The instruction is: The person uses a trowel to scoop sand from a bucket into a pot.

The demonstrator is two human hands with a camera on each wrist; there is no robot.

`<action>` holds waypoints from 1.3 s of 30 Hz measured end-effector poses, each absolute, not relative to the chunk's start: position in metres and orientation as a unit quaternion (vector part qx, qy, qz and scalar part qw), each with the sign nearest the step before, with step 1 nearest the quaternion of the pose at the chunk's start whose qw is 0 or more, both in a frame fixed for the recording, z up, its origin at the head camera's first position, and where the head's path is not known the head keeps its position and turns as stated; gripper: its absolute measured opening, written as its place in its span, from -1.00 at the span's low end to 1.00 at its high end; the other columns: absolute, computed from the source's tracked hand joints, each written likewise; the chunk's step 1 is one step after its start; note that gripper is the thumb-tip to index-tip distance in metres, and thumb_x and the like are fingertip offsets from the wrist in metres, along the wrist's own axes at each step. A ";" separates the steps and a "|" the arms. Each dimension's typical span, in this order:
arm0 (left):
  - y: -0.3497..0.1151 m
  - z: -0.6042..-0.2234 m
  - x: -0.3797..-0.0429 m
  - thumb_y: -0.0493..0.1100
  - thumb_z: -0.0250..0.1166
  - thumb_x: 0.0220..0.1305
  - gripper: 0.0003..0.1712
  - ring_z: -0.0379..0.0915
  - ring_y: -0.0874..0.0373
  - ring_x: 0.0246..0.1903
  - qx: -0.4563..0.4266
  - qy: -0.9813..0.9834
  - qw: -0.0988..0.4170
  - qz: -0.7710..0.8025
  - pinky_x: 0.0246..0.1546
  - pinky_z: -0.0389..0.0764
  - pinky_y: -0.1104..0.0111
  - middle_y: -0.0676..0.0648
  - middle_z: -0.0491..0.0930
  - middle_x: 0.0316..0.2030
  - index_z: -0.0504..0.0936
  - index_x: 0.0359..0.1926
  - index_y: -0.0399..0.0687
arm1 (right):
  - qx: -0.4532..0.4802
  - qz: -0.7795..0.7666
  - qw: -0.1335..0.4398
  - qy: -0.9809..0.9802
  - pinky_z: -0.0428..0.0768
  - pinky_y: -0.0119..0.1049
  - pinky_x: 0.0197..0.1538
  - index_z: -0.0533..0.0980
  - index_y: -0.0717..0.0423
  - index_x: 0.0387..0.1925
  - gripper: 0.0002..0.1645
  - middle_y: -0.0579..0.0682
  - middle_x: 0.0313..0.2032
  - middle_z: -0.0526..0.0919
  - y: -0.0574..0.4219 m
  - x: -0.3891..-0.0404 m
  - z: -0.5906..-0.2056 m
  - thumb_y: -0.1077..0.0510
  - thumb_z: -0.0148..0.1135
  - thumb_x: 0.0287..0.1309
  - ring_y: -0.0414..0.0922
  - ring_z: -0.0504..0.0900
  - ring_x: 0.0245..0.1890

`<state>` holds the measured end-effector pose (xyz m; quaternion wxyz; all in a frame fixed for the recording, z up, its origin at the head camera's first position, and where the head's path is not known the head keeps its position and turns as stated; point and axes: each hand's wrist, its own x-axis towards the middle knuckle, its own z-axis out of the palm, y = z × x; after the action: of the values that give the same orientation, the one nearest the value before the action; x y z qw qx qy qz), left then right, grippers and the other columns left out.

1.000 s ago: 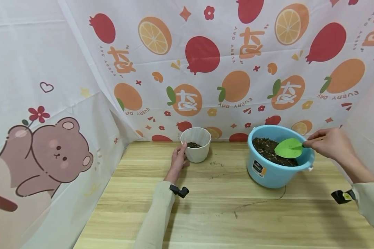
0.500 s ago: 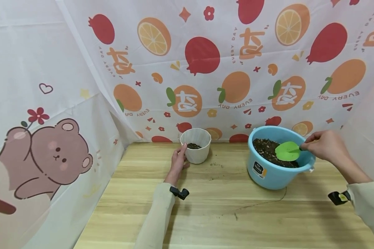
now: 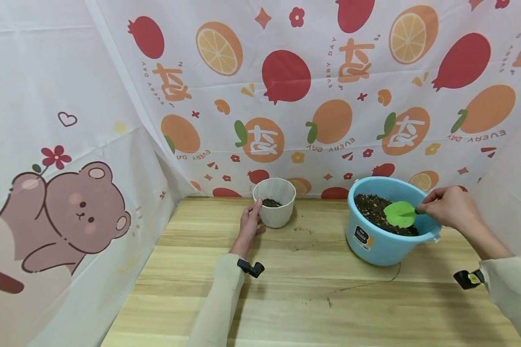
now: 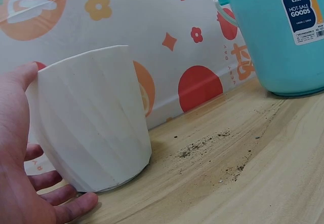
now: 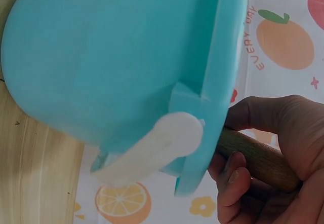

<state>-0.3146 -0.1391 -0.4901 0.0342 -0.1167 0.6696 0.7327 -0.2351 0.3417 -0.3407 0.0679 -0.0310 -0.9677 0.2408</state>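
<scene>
In the head view, a white ribbed flower pot (image 3: 275, 215) stands upright with dark soil (image 3: 271, 203) low inside. My left hand (image 3: 249, 224) holds its left side, the thumb at the rim and the fingers (image 4: 76, 207) near the base in the left wrist view. My right hand (image 3: 452, 208) grips the brown wooden handle (image 5: 260, 160) of a trowel with a green blade (image 3: 400, 214). That blade is in the light blue bucket (image 3: 379, 248), at the surface of the potting soil (image 3: 373, 210). The bucket wall hides the blade in the right wrist view.
Soil crumbs (image 4: 195, 148) lie on the wooden table (image 3: 286, 308) between pot and bucket. A fruit-print cloth (image 3: 226, 96) hangs behind, and a bear-print sheet (image 3: 87, 212) hangs at the left. The bucket has a white handle (image 5: 152, 150) folded down its side.
My right hand has moved slightly left and down, and the trowel blade has dipped lower toward the soil in the bucket. The left hand and flower pot have stayed put.
</scene>
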 end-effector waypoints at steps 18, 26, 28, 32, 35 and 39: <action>-0.135 -0.492 -0.314 0.59 0.09 0.24 0.01 0.48 -0.08 0.22 -0.118 0.679 0.013 0.725 0.05 0.65 0.06 -0.15 0.33 0.41 0.29 0.43 0.00 | -0.025 0.238 0.049 -0.970 0.44 -0.27 -0.49 0.62 0.24 -0.43 -0.67 0.02 -0.55 0.66 0.340 -0.242 -0.353 0.03 0.47 0.08 -0.06 0.54 -0.49; -0.137 -0.494 -0.314 0.50 0.06 0.35 -0.05 0.43 -0.15 0.28 -0.121 0.672 0.027 0.730 0.17 0.58 -0.08 -0.19 0.27 0.45 0.22 0.47 -0.04 | -0.012 0.238 0.043 -0.970 0.44 -0.28 -0.47 0.63 0.22 -0.40 -0.68 0.03 -0.50 0.69 0.337 -0.244 -0.359 0.02 0.47 0.10 -0.03 0.56 -0.43; -0.136 -0.489 -0.312 0.44 0.03 0.42 -0.11 0.42 -0.17 0.28 -0.122 0.676 0.029 0.727 0.20 0.56 -0.12 -0.22 0.28 0.44 0.21 0.47 -0.08 | -0.008 0.237 0.047 -0.970 0.43 -0.28 -0.47 0.62 0.21 -0.40 -0.68 0.03 -0.50 0.70 0.337 -0.243 -0.360 0.02 0.48 0.10 -0.04 0.56 -0.44; -0.134 -0.478 -0.305 0.43 0.02 0.44 -0.13 0.43 -0.16 0.26 -0.125 0.683 0.024 0.719 0.19 0.58 -0.08 -0.22 0.32 0.41 0.24 0.45 -0.10 | 0.004 0.238 0.054 -0.970 0.42 -0.27 -0.48 0.62 0.21 -0.41 -0.68 0.01 -0.52 0.70 0.336 -0.242 -0.360 0.03 0.48 0.08 -0.07 0.54 -0.47; -0.133 -0.484 -0.308 0.53 0.05 0.33 -0.05 0.47 -0.10 0.22 -0.126 0.684 0.015 0.718 0.10 0.64 0.03 -0.17 0.34 0.40 0.28 0.42 -0.05 | 0.011 0.239 0.054 -0.970 0.43 -0.27 -0.47 0.61 0.22 -0.40 -0.69 0.00 -0.52 0.69 0.337 -0.242 -0.359 0.03 0.47 0.09 -0.08 0.53 -0.48; -0.134 -0.497 -0.318 0.58 0.08 0.26 -0.01 0.49 -0.06 0.18 -0.127 0.683 0.013 0.719 0.02 0.67 0.09 -0.15 0.36 0.38 0.30 0.41 -0.01 | 0.014 0.239 0.049 -0.970 0.43 -0.27 -0.47 0.61 0.22 -0.40 -0.69 0.02 -0.50 0.70 0.339 -0.242 -0.359 0.03 0.47 0.10 -0.07 0.54 -0.46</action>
<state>-0.3175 -0.1342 -0.4965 0.0128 -0.1271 0.6828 0.7193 -0.2415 0.3387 -0.3591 0.0488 0.0142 -0.9697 0.2390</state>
